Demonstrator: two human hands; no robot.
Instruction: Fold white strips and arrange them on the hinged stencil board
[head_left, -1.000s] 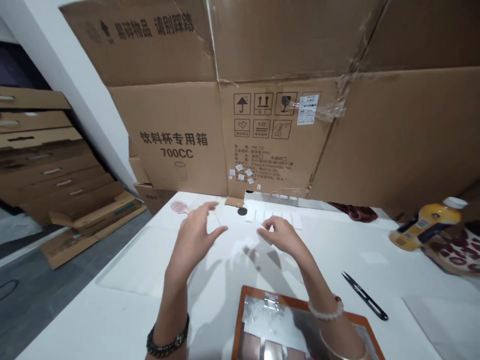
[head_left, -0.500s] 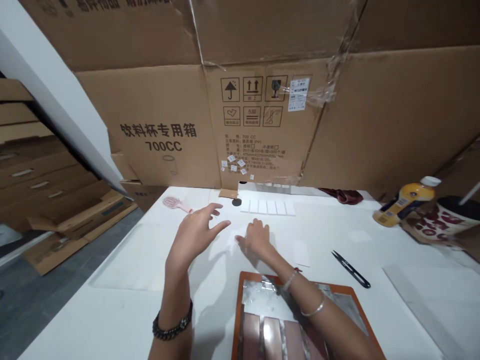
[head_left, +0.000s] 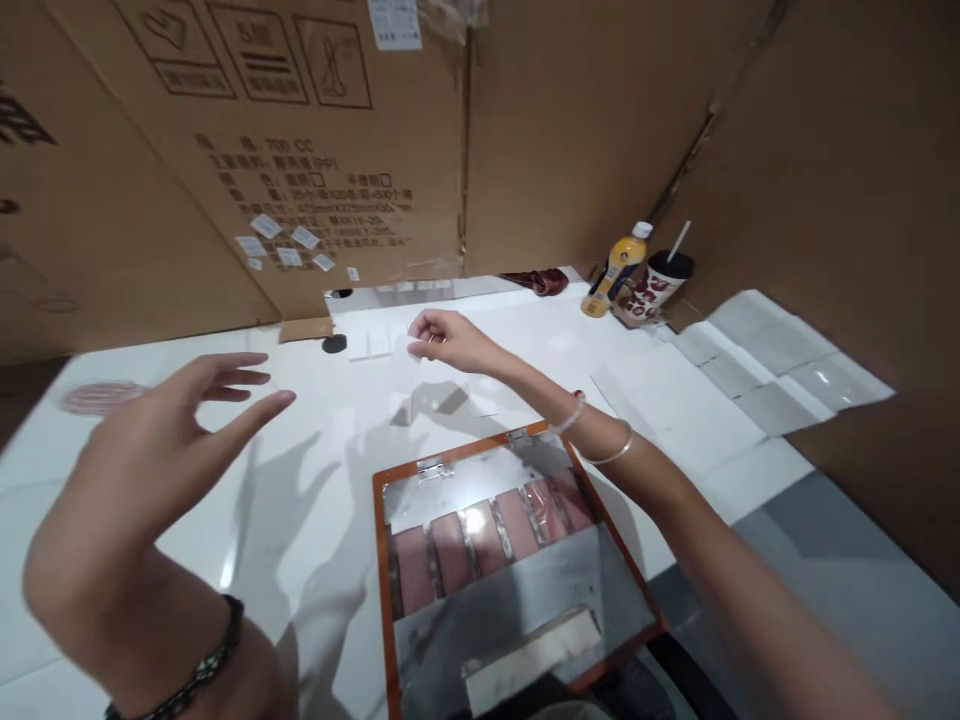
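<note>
My left hand (head_left: 154, 445) is raised over the left of the white table (head_left: 330, 540), its fingers and thumb spread apart. A faint thin line shows near its thumb tip, too small to make out. Across the table, my right hand (head_left: 454, 342) pinches what looks like a small white card (head_left: 413, 347), partly hidden by the fingers. Just left of it lies a row of white rectangular pieces (head_left: 369, 343). In front of me is an orange-framed board (head_left: 380, 570) with several pinkish strips (head_left: 454, 548) under a clear cover and metal hinges at its far edge.
A cardboard wall (head_left: 585, 130) with small stickers stands behind the table. At the back right are a yellow drink bottle (head_left: 616, 272) and a cup with a straw (head_left: 658, 285). A black disc (head_left: 334, 344), a blurred pink hairbrush (head_left: 103, 397) and a creased grey-white sheet (head_left: 780, 350) lie around.
The view has swung to the right. My right hand has lifted off the table and now pinches a white piece. My left hand stays raised with its fingers apart.
</note>
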